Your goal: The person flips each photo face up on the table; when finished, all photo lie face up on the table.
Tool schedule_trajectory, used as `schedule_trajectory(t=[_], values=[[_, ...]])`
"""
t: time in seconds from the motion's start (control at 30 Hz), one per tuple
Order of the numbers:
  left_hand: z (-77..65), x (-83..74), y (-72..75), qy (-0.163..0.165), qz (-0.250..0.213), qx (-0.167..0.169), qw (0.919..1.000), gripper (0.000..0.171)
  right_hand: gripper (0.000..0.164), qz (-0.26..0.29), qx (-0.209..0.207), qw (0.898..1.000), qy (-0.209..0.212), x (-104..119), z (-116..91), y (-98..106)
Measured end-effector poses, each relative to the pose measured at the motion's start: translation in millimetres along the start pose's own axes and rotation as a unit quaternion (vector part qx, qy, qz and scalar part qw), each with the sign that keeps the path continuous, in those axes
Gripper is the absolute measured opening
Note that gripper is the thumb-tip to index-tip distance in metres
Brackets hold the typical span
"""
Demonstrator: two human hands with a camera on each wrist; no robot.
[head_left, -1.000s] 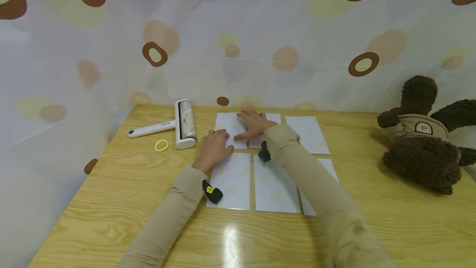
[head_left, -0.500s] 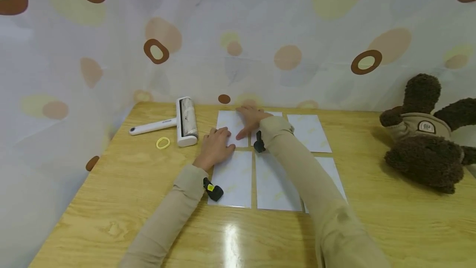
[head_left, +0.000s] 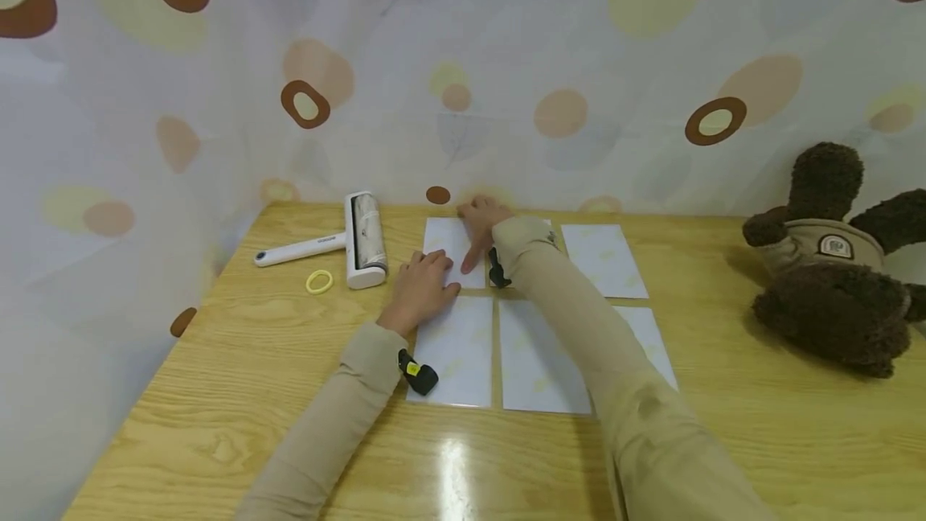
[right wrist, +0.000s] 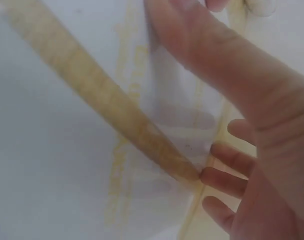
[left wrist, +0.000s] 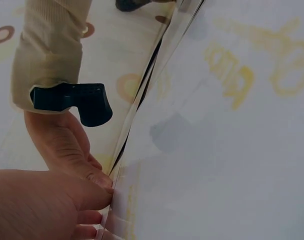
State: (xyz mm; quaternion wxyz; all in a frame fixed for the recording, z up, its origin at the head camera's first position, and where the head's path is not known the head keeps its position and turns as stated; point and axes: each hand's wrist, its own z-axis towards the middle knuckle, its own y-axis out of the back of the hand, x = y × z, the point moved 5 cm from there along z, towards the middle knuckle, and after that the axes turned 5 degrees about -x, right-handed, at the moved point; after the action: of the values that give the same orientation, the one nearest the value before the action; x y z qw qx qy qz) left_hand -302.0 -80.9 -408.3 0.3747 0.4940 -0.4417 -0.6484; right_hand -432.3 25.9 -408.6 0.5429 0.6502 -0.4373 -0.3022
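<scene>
Several white rectangular sheets with faint yellow print lie in two rows on the table (head_left: 246, 376). My left hand (head_left: 421, 288) rests at the left edge of the back left sheet (head_left: 441, 233); in the left wrist view its thumb (left wrist: 94, 194) lies along that edge. My right hand (head_left: 481, 222) reaches over the same sheet with the thumb spread toward me. Its fingertips (right wrist: 219, 177) touch a sheet edge in the right wrist view. The right sleeve covers most of the back middle sheet. Neither hand grips anything.
A white lint roller (head_left: 367, 238) with a long handle lies at the back left, a yellow ring (head_left: 319, 281) in front of it. A dark brown plush toy (head_left: 832, 312) lies at the right. Patterned cloth (head_left: 506, 135) hangs behind the table.
My right hand has slid left and slightly back, from across the two left back sheets to the back left one. The left hand has stayed nearly still.
</scene>
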Motion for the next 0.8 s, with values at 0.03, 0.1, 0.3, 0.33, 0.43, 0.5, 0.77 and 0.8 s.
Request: schedule_trajectory(t=[0.03,0.1,0.3,0.33,0.43,0.5,0.77,0.8], values=[[0.7,-0.6,0.1,-0.001,0.001,-0.002,1.0000,0.039,0.127,-0.012,-0.002,1.000,0.002,0.3,0.9,1.6],[1.3,-2.5,0.0,-0.006,-0.003,0.000,1.0000,0.040,0.126,-0.031,0.000,1.000,-0.001,-0.4,2.3,2.4],[0.2,-1.9,0.2,-0.004,0.008,-0.002,1.0000,0.041,0.122,-0.046,0.003,0.999,-0.003,1.1,8.4,2.2],[-0.5,-1.3,0.3,-0.003,0.009,-0.005,0.9999,0.040,0.121,-0.048,-0.001,0.999,-0.001,2.7,9.5,2.7],[-0.9,0.1,1.3,-0.004,0.007,-0.010,0.9999,0.039,0.118,-0.052,-0.005,0.999,-0.005,6.6,11.7,6.0],[-0.9,0.7,1.5,-0.003,0.006,-0.008,0.9999,0.039,0.115,-0.056,-0.003,0.998,-0.007,8.0,13.3,8.1],[1.2,-0.4,-2.0,0.003,-0.003,0.011,0.9999,0.037,0.113,-0.006,0.009,1.000,-0.015,2.3,12.4,7.2],[1.3,-0.5,-2.3,0.005,-0.007,0.012,0.9999,0.036,0.112,0.000,0.009,1.000,-0.016,1.8,11.8,7.1]])
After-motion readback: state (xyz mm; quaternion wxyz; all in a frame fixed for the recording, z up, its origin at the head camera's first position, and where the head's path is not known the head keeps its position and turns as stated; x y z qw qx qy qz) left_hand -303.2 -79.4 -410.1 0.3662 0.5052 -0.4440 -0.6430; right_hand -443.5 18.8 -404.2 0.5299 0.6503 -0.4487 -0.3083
